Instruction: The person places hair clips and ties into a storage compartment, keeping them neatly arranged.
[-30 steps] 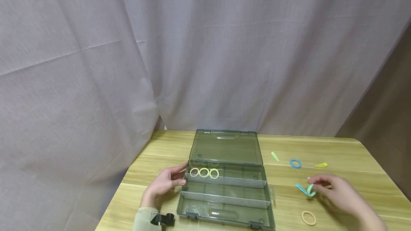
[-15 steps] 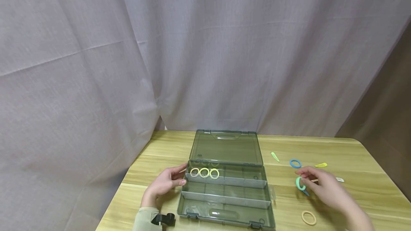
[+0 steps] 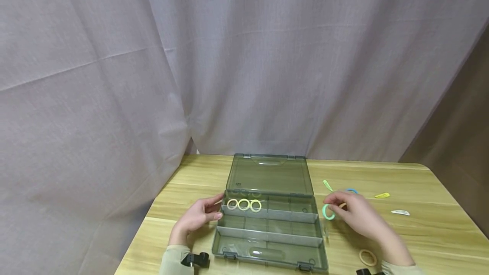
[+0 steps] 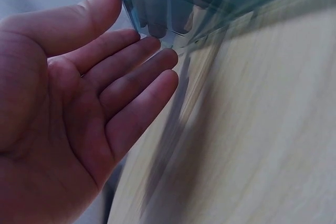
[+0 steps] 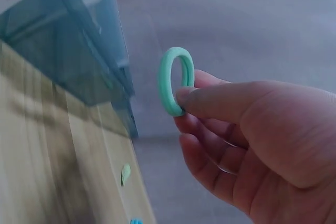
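Currently, the right hand [image 3: 357, 214] pinches a green ring [image 5: 165, 81] at the head view's lower right. Lower centre, the left hand [image 3: 194, 216], fingers loosely extended, touches the box [image 3: 269, 235].

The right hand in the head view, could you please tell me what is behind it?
A blue ring shows its far edge beyond the right hand; the hand covers the rest.

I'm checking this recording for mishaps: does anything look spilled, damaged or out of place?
Nothing stands out. Three light-coloured round bands sit side by side in the far compartment of the open translucent green plastic box, and the right hand pinches a mint-green round band that looks undamaged.
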`<state>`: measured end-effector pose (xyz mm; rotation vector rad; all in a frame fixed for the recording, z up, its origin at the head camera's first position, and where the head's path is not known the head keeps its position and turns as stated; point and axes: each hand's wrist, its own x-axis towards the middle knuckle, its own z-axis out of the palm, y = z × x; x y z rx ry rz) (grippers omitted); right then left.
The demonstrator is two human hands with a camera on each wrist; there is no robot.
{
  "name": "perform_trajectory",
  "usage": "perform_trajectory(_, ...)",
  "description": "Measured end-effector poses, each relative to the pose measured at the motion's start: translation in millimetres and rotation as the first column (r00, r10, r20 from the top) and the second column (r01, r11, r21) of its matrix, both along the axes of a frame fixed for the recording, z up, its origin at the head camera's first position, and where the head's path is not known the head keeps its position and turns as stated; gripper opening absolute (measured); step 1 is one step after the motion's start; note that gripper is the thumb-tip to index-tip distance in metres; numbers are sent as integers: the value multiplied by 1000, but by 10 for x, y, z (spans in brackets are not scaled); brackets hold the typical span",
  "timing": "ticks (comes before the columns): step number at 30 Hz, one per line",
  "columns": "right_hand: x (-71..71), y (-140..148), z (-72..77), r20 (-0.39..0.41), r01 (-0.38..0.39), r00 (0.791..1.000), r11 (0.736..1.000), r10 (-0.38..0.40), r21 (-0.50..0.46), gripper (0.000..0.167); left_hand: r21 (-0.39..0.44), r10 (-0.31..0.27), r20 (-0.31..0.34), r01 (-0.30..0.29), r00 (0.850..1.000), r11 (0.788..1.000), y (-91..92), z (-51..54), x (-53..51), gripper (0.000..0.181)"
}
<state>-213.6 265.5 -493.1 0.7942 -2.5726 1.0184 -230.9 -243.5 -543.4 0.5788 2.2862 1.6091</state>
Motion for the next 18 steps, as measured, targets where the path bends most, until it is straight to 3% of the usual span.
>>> perform_trajectory(8, -138, -343, 55, -58, -47, 997, 999, 47, 12, 31, 0, 2, 5, -2, 1000, 1000, 0, 12, -3, 70)
perform_trajectory(15, -236, -650, 100, -1, -81, 997, 992, 81, 93, 27, 16, 1, 18, -2, 1000, 1000, -8, 28, 2, 69)
perform_trajectory(18, -273, -773, 130, -14, -111, 993, 984, 114, 141, 20, 9, 3, 14, -4, 1000, 1000, -11, 31, 12, 69)
